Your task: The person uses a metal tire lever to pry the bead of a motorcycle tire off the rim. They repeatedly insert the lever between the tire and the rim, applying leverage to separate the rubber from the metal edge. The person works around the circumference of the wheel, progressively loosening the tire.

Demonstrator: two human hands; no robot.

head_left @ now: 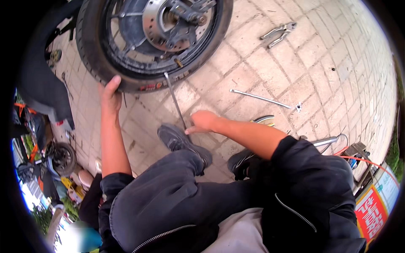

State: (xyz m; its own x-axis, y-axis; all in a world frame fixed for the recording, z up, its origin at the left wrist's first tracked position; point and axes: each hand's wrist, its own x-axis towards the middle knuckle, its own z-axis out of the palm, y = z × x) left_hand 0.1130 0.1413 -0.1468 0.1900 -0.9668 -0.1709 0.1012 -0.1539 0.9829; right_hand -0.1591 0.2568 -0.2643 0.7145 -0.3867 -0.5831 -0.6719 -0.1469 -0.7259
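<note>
A black motorcycle tire [95,63] is mounted on a dark spoked rim [126,63], with a perforated brake disc [152,21] and a caliper bracket [183,38] at the hub. My left hand [111,95] grips the tire's near left edge, thumb on the sidewall and fingers hidden behind it. My right hand [204,121] is closed round the lower end of a thin metal tire lever [175,101]. The lever's upper tip meets the tire near the rim, close to the brass-coloured valve stem [178,63]. Whether the tip is under the bead I cannot tell.
On the brick paving lie pliers [279,33], a second metal lever [261,98] and a yellow-and-black-handled tool [263,120]. A silver tube [327,141], a red hose [367,160] and a red sign [371,213] are at right. Another vehicle's wheel [63,159] stands at left.
</note>
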